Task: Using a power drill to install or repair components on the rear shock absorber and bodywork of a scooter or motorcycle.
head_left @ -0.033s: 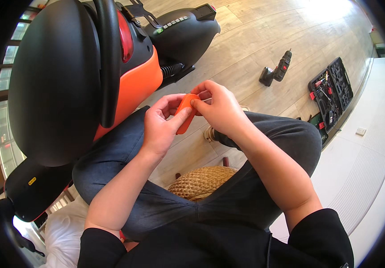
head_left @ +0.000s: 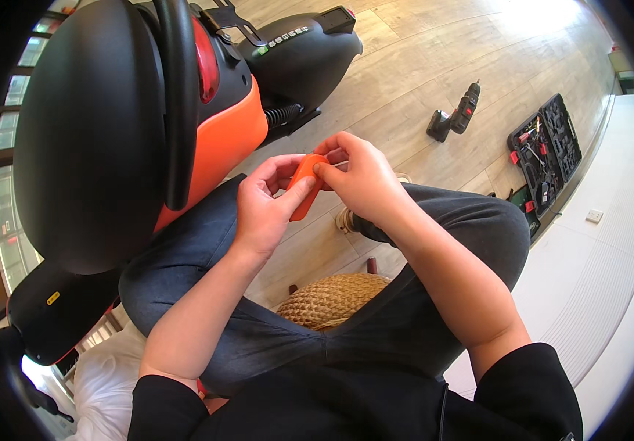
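left hand (head_left: pixel 262 197) and right hand (head_left: pixel 363 174), fingers closed, pinch one orange piece (head_left: pixel 305 169); one drill (head_left: pixel 465 112) lies beyond.

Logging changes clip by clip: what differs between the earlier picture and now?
Nothing visibly changed. The left hand and right hand hold the small orange piece as before; the cordless drill, open tool case and orange-and-black vehicle are where they were.
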Motion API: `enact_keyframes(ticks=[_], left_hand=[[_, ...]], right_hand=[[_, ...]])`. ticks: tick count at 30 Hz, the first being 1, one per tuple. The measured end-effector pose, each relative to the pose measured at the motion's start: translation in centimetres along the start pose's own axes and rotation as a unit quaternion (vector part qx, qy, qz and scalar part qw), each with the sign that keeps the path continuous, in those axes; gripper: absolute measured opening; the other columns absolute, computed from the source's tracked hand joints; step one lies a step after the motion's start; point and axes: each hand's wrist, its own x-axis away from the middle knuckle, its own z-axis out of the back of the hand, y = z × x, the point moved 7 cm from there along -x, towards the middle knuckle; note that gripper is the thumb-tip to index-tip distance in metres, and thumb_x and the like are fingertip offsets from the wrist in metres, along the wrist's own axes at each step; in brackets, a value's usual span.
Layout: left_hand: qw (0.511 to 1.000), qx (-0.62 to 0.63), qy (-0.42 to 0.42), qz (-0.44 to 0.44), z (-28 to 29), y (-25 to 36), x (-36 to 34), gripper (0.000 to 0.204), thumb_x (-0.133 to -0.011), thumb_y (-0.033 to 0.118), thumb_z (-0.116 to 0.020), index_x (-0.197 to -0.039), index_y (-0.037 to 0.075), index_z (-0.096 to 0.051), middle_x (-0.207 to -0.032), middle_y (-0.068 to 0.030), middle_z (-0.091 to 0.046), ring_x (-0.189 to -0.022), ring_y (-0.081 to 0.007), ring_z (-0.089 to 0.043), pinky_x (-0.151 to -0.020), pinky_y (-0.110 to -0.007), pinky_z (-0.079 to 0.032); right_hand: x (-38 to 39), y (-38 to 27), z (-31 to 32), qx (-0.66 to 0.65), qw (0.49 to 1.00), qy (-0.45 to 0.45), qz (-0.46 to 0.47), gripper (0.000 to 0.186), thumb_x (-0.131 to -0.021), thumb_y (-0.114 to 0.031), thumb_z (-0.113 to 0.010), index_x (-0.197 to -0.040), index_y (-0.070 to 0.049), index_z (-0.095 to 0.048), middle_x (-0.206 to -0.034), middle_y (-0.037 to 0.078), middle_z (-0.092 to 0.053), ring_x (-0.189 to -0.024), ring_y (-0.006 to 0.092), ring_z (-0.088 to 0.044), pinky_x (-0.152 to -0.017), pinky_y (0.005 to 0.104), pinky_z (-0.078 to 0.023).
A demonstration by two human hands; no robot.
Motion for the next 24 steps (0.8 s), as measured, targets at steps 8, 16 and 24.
enact_keyframes(ticks=[8,16,24], left_hand=[[0.997,-0.064,-0.002,-0.041,-0.5,1.4,-0.3,0.029,-0.091,0.003,-0.07,-0.119,-0.001,-0.064,-0.107,-0.0071,-0.07,-0.093,-0.0101,-0.065,-0.081,-0.024,-0.052],[0.996,-0.083,-0.006,-0.019,-0.9,0.9,0.0,0.03,-0.091,0.007,-0.071,-0.119,0.0,-0.064,-0.101,-0.0051,-0.068,-0.088,-0.0098,-0.062,-0.078,-0.024,-0.052],[0.999,0.009,-0.002,-0.032,-0.7,0.1,-0.4,0.034,-0.092,0.011,-0.073,-0.122,0.002,-0.06,-0.106,-0.005,-0.067,-0.085,-0.0082,-0.063,-0.074,-0.023,-0.053]], right_hand=[[-1.4,1.0,-0.1,-0.049,0.999,-0.002,0.0,0.025,-0.084,-0.011,-0.066,-0.104,0.002,-0.064,-0.098,0.016,-0.071,-0.089,0.0234,-0.07,-0.08,0.0352,-0.055],[-1.2,0.9,-0.1,-0.057,0.998,0.0,-0.003,0.021,-0.083,-0.01,-0.065,-0.101,0.002,-0.064,-0.095,0.015,-0.07,-0.087,0.0222,-0.069,-0.079,0.0342,-0.055],[0.0,-2.5,0.0,0.062,0.997,0.004,0.045,0.02,-0.087,-0.004,-0.057,-0.105,0.003,-0.058,-0.096,0.01,-0.066,-0.087,0.0156,-0.063,-0.078,0.0319,-0.052]])
